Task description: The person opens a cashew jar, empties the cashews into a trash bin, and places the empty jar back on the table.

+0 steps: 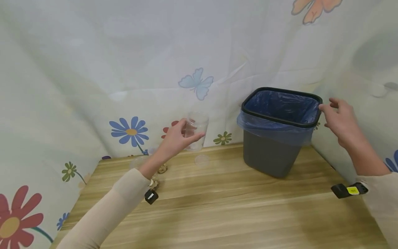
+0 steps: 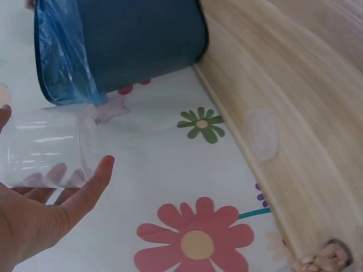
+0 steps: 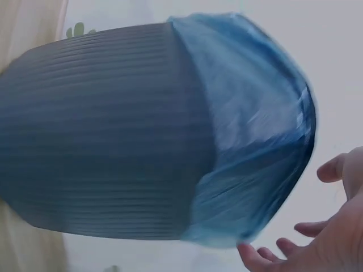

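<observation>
My left hand (image 1: 177,140) holds a clear plastic jar (image 1: 198,129) in the air above the back of the table, thumb on one side and fingers on the other. In the left wrist view the jar (image 2: 48,144) looks empty. To the right stands a grey trash bin (image 1: 270,152) with a black rim and a blue liner bag (image 1: 280,103) folded over its edge. My right hand (image 1: 342,121) is at the bin's right rim, fingers loosely bent. In the right wrist view its fingertips are close to the liner; whether they touch is hard to tell.
A clear round lid (image 1: 202,160) lies on the wooden table (image 1: 211,207) below the jar. Small brownish pieces (image 1: 153,183) and another clear container (image 1: 138,162) are partly hidden behind the left forearm. A flower-printed cloth (image 1: 149,69) closes off the back and sides.
</observation>
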{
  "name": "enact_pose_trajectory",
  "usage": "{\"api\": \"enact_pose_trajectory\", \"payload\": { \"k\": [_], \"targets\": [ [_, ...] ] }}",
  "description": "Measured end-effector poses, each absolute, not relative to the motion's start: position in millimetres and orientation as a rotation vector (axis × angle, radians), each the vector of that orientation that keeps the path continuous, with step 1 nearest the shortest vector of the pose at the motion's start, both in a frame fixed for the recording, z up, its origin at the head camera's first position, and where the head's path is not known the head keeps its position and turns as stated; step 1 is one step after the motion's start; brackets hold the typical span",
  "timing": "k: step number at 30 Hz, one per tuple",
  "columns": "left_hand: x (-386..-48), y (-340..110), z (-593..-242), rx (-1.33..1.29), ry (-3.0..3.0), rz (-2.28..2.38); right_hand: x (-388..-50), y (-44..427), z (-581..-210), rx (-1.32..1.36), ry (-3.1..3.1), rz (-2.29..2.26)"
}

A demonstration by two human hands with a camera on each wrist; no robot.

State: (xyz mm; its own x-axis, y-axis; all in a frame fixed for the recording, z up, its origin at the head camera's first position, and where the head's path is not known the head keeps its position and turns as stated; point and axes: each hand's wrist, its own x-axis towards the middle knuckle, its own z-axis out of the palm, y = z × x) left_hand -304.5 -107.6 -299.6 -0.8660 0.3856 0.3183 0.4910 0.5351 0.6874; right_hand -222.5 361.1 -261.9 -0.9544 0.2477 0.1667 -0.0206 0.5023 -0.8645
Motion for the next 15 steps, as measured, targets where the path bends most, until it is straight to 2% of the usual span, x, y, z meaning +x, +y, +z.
{"api": "enact_pose_trajectory", "payload": {
  "k": [8,15],
  "targets": [
    [-305.0,-123.0,-322.5,-0.687,-2.636,-1.29,-203.3,319.3,-243.0,0.039,-2.55,0.885],
    [-300.9,-127.1,-332.1,-0.644,-2.631,-1.288,-192.7,275.8,-241.5,0.294,-2.548,0.711]
  ]
}}
